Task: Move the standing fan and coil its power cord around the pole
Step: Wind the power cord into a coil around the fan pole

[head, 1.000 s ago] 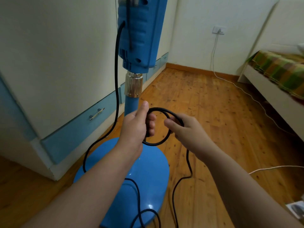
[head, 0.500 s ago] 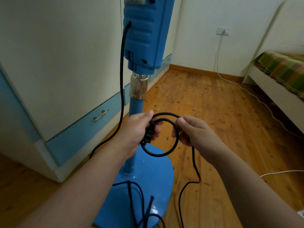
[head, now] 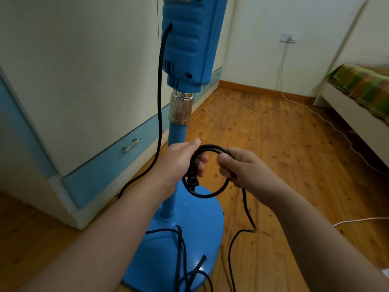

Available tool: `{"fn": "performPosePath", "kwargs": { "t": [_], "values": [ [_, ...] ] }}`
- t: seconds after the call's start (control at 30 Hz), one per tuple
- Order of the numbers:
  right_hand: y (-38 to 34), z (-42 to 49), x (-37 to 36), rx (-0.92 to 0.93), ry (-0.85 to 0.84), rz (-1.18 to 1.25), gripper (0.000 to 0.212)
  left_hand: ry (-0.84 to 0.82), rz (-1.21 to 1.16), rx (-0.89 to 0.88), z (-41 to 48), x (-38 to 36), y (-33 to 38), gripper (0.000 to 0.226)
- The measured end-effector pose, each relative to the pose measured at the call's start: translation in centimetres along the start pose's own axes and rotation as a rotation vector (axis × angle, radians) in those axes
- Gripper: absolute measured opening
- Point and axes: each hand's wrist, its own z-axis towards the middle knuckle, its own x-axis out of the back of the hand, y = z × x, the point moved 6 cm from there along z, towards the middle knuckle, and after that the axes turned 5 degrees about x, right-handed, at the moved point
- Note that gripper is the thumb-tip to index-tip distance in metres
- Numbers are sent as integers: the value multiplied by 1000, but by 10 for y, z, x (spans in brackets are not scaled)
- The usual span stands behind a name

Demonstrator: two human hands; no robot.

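Currently the left hand (head: pixel 179 163) grips the plug (head: pixel 193 182) and one side of a small loop of the power cord (head: pixel 207 194), just in front of the pole (head: pixel 177 133). The right hand (head: pixel 242 167) pinches the loop's other side. Risk: the loop encircles nothing. Slack heaped on the base (head: pixel 200 224) below the pole may knot when drawn up.
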Motion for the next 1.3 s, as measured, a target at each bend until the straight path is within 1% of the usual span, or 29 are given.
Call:
{"fn": "performPosePath", "kwargs": {
  "t": [0.13,0.2,0.27,0.33,0.4,0.47,0.5,0.57,0.63,0.73,0.8,0.87,0.93,1.0,1.07,1.2,1.3],
  "values": [
    [-5,0,-9,34,-64,-160,28,-115,153,-15,-4,-3,4,43],
    [-8,-1,-11,46,-77,-209,27,-133,210,-51,-5,-3,7,41],
    [-12,0,-8,70,-49,-212,27,-130,185,-84,-4,-4,9,41],
    [-14,1,-5,100,-2,-187,26,-86,121,-107,-4,-5,10,42],
    [-12,1,-3,109,30,-167,19,-15,29,-114,-4,-2,10,42],
    [-5,-1,-4,85,36,-98,11,73,-96,-119,-3,5,11,41],
    [0,-2,-6,61,32,-41,10,117,-163,-123,-3,10,11,40],
    [6,-2,-11,21,36,107,14,185,-297,-131,-2,17,11,39],
    [4,-1,-16,22,54,228,18,222,-422,-125,-2,19,7,40],
    [-4,2,-23,62,73,401,22,230,-596,-71,-2,17,0,42],
    [-11,1,-25,80,70,489,24,212,-663,-49,-1,16,-2,43],
    [-16,1,-25,94,72,508,26,170,-694,-31,-1,15,-1,44],
    [-19,1,-24,95,101,470,27,112,-706,3,-1,13,-1,47],
    [-21,2,-22,88,128,408,28,38,-656,32,-1,14,0,48],
    [-23,2,-20,86,108,313,28,-21,-517,37,-2,17,4,43],
    [-29,0,-24,89,-1,146,27,-20,-53,-17,-5,25,18,37],
    [-30,0,-27,74,-65,97,27,-87,212,-51,-10,21,25,39]
  ]
}}
